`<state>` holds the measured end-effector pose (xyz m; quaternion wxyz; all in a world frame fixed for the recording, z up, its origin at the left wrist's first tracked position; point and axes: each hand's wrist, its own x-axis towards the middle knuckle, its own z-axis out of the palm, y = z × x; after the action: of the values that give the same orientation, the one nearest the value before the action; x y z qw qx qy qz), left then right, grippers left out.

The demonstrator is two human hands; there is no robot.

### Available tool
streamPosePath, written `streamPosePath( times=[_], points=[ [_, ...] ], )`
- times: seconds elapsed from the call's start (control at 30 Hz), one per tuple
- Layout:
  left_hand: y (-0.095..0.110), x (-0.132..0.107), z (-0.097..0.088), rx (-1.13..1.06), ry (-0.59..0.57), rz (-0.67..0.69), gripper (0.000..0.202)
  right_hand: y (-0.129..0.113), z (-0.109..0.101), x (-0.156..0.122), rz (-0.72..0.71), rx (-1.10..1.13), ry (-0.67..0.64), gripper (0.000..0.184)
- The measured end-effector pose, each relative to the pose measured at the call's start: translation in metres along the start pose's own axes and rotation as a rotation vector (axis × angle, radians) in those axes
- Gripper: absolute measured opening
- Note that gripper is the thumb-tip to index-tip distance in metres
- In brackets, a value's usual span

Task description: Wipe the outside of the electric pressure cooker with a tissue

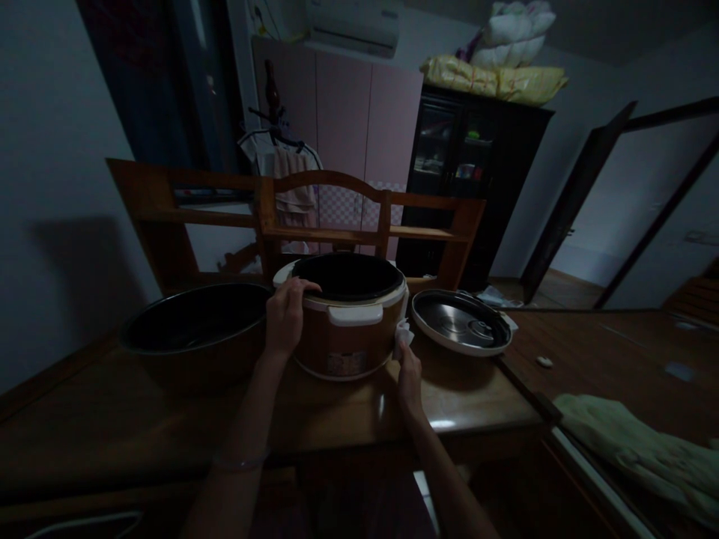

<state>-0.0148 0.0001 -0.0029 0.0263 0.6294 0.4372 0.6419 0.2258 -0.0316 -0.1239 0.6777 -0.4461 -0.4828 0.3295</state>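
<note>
A brown and white rice cooker body (345,337) stands upright on the wooden desk, its dark round opening facing up. My left hand (285,316) grips its left rim, fingers bent over the edge. In my right hand (410,372) is a crumpled white tissue (403,333), pressed against the cooker's right side. The cooker's lid (461,323) lies to the right with its metal inner face up. Left of the cooker sits a large black inner pot (196,318), open at the top.
A wooden desk (348,419) carries these things, with a low wooden shelf rack (323,180) along its back. At the right are a brown wooden surface (607,352) and a pale green cloth (634,442). Behind stand pink cabinets (342,112) and a dark cupboard (477,172).
</note>
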Motion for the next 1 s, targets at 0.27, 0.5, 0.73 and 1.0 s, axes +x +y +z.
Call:
streamPosePath(
  times=[0.27,0.5,0.73,1.0],
  points=[
    [-0.003,0.001,0.0,0.009,0.002,0.013,0.049,-0.004,-0.006,-0.007,0.075,-0.08,0.086,0.052],
    [-0.003,0.001,0.001,-0.004,0.014,0.007,0.049,-0.009,-0.012,-0.017,0.11,-0.094,0.062,0.053],
    [-0.003,0.0,0.001,-0.017,0.019,0.039,0.048,-0.01,-0.003,-0.032,0.125,-0.066,0.032,0.056],
    [-0.003,0.0,0.001,-0.024,0.022,0.018,0.048,-0.006,0.033,-0.054,0.007,-0.131,0.081,0.051]
  ],
)
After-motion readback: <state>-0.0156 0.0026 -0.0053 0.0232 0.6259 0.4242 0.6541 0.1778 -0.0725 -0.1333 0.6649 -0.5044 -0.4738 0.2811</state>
